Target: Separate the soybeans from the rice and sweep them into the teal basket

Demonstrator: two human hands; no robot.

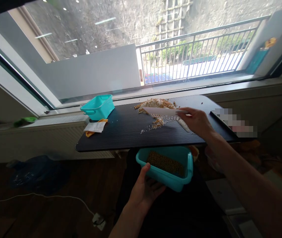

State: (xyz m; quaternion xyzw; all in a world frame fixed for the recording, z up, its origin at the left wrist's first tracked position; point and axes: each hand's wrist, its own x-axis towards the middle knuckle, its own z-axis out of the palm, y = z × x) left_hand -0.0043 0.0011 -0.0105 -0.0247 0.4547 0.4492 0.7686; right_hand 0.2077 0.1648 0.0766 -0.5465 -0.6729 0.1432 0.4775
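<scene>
My left hand [144, 191] grips a teal plastic bin [164, 178] from below, thumb over its near rim. A layer of round brown beans [165, 163] covers the bin's bottom. The bin is held just below the front edge of the dark table [121, 132]. In my right hand [196, 122] is a thin white notched scraper [160, 111], pinched at its right end. Its toothed edge faces down over the tabletop. Behind it lies a heap of tan beans and white grains [155, 101]; a smaller mixed pile [157, 124] lies in front.
A second teal bin [101, 107] stands at the table's back left, with a white paper on a yellow cloth [95, 127] before it. A dark tray-like object [226, 124], partly blurred, is at the right. A window and radiator [56, 125] border the table.
</scene>
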